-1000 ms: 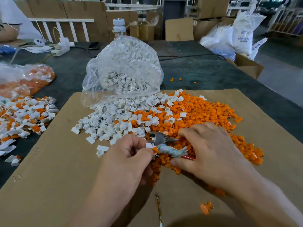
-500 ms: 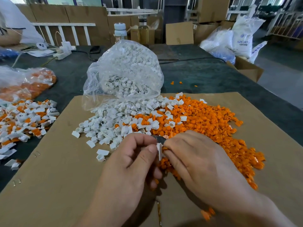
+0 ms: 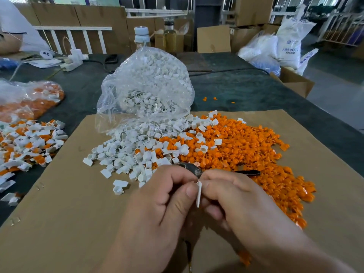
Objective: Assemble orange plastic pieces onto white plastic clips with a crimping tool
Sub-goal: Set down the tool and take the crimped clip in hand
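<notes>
My left hand and my right hand meet low in the middle, and both pinch one white clip that stands on edge between their fingertips. Just behind the fingertips shows the crimping tool's metal head, and a dark handle sticks out to the right past my right index finger. How the tool is held is hidden. Beyond the hands lie a heap of loose white clips and a wide heap of orange pieces.
The heaps lie on a brown cardboard sheet over a dark table. A clear bag of white clips stands behind them. At the left are assembled white-and-orange parts and a bag of orange pieces. Bottles and boxes stand at the back.
The hands came together and closed on the white clip. The tool, plainly gripped by my right hand a second ago, is now mostly hidden behind the fingers.
</notes>
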{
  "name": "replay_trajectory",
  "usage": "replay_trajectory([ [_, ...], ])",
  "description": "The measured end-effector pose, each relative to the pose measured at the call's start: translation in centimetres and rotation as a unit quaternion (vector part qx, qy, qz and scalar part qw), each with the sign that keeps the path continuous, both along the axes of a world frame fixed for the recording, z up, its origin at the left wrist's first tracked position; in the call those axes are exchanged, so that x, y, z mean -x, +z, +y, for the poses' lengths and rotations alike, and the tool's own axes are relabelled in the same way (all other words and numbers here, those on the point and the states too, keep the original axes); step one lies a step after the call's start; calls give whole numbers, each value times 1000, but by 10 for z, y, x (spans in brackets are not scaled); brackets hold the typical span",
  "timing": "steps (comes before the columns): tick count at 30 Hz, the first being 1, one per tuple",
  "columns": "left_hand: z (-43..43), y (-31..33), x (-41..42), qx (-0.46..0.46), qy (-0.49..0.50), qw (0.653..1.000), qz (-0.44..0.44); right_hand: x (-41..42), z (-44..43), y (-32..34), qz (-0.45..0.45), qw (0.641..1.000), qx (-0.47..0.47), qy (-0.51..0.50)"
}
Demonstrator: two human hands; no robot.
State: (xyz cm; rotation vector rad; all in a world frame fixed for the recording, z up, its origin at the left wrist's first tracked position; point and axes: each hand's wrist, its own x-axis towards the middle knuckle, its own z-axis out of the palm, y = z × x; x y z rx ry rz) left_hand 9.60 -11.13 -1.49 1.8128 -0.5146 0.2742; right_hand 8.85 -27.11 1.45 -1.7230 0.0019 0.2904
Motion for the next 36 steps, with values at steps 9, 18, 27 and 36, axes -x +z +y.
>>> replay_trajectory([
  [9,0,0,-5,46,48,993,94,3,-7,0,-303,890,339,35],
  [18,5,-2,-6,72,-24,989,124,4,-1,-6,-259,931,256,10],
  [27,-3,2,-2,-2,4,1000,10,-3,-3,4,106,993,-43,28],
  [36,36,21,-30,462,9,834,301,0,-11,7,-121,968,220,5],
])
